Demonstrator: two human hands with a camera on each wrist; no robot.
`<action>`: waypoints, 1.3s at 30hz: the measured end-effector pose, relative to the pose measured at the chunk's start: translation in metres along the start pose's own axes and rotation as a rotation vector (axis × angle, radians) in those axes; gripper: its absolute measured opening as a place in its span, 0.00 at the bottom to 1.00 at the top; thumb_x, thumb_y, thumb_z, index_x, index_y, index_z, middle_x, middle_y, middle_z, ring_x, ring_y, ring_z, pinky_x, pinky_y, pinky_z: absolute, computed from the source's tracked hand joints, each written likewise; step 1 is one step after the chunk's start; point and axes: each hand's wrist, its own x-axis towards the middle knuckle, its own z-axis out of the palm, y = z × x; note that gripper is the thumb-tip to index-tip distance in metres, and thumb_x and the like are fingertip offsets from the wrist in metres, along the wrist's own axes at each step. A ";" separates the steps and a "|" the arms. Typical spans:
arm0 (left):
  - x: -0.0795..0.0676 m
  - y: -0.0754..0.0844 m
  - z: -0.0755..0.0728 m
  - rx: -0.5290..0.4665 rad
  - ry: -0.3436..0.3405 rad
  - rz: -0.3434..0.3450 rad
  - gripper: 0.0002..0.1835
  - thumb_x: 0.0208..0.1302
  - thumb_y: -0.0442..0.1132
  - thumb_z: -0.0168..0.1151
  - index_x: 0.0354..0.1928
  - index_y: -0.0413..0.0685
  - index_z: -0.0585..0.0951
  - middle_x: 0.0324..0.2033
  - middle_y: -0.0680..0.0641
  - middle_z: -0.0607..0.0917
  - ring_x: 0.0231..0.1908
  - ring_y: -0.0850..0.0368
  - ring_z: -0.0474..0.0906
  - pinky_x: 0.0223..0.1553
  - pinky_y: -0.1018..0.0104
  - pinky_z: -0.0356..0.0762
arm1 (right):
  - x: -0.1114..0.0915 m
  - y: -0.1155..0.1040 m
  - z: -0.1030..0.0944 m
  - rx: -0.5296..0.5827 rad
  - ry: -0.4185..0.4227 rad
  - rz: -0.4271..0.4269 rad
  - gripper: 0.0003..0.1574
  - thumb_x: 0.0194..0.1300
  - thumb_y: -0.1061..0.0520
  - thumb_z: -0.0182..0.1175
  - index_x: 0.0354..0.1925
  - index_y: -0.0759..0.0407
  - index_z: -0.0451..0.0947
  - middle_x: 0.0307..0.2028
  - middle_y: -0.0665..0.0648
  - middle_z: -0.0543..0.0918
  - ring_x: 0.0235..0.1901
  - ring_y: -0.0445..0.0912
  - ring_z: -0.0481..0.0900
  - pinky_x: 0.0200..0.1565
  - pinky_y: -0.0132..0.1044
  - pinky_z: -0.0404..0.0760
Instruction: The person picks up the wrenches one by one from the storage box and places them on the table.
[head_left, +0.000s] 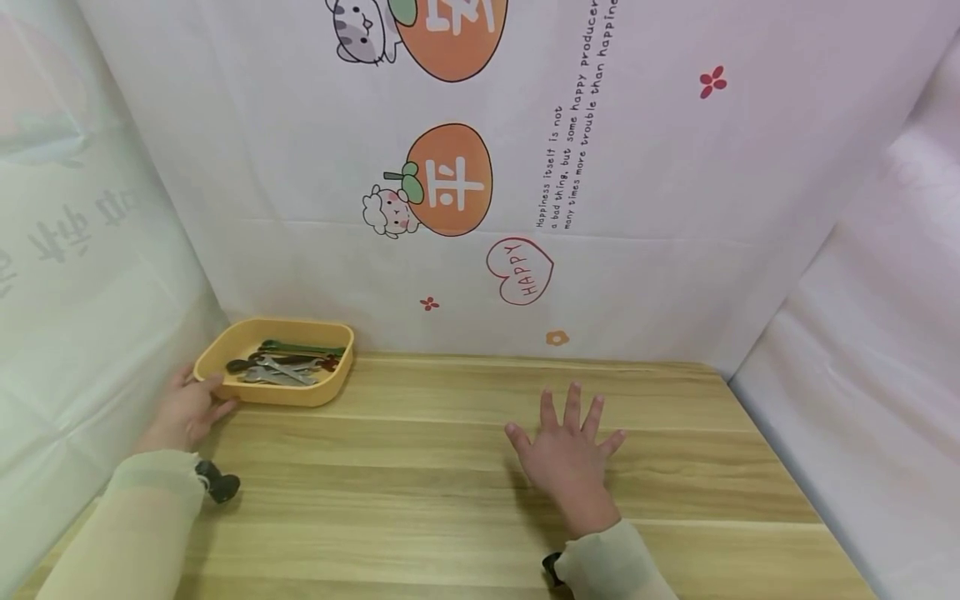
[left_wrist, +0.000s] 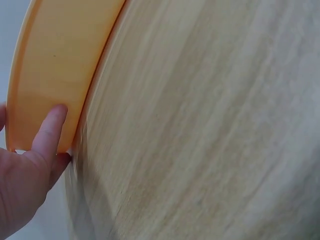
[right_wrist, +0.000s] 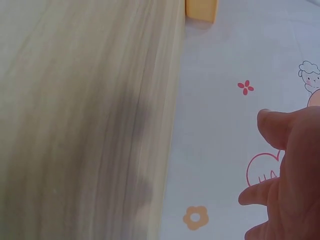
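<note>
In the head view, the yellow tray (head_left: pixel 330 392) sits toward 8 o'clock on the wooden table (head_left: pixel 420 492), near the printed cloth (head_left: pixel 637 275). It holds a loose pile of wrenches (head_left: pixel 281 367), with a green wrench (head_left: pixel 300 348) lying at the pile's 12 o'clock side. The left hand (head_left: pixel 189 410) grips the tray's 8 o'clock corner. At 5 o'clock, the right hand (head_left: pixel 564 454) holds nothing, fingers spread apart, well clear of the tray.

In the left wrist view, the left thumb presses the tray's outer wall at 8 o'clock.

In the right wrist view, the right hand shows at 4 o'clock, the tray's end at 1 o'clock.
</note>
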 end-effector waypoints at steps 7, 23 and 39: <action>0.002 -0.001 0.000 -0.001 0.012 -0.011 0.39 0.79 0.34 0.44 0.80 0.64 0.36 0.78 0.45 0.34 0.73 0.48 0.45 0.59 0.60 0.70 | -0.001 -0.001 0.001 0.006 0.002 -0.007 0.64 0.61 0.14 0.25 0.80 0.52 0.46 0.76 0.67 0.29 0.70 0.68 0.18 0.55 0.81 0.22; -0.005 -0.006 0.011 -0.058 0.042 -0.031 0.43 0.76 0.29 0.43 0.79 0.64 0.33 0.78 0.48 0.34 0.73 0.49 0.45 0.56 0.60 0.74 | -0.002 0.003 0.002 -0.011 0.033 -0.006 0.64 0.60 0.13 0.27 0.80 0.49 0.44 0.77 0.68 0.33 0.70 0.71 0.20 0.52 0.79 0.17; -0.027 -0.020 0.039 0.048 0.116 -0.006 0.45 0.73 0.27 0.50 0.79 0.54 0.35 0.77 0.40 0.41 0.54 0.51 0.73 0.51 0.59 0.79 | -0.003 0.004 0.003 -0.021 0.038 -0.012 0.64 0.60 0.12 0.26 0.80 0.49 0.45 0.77 0.68 0.34 0.70 0.71 0.22 0.52 0.80 0.17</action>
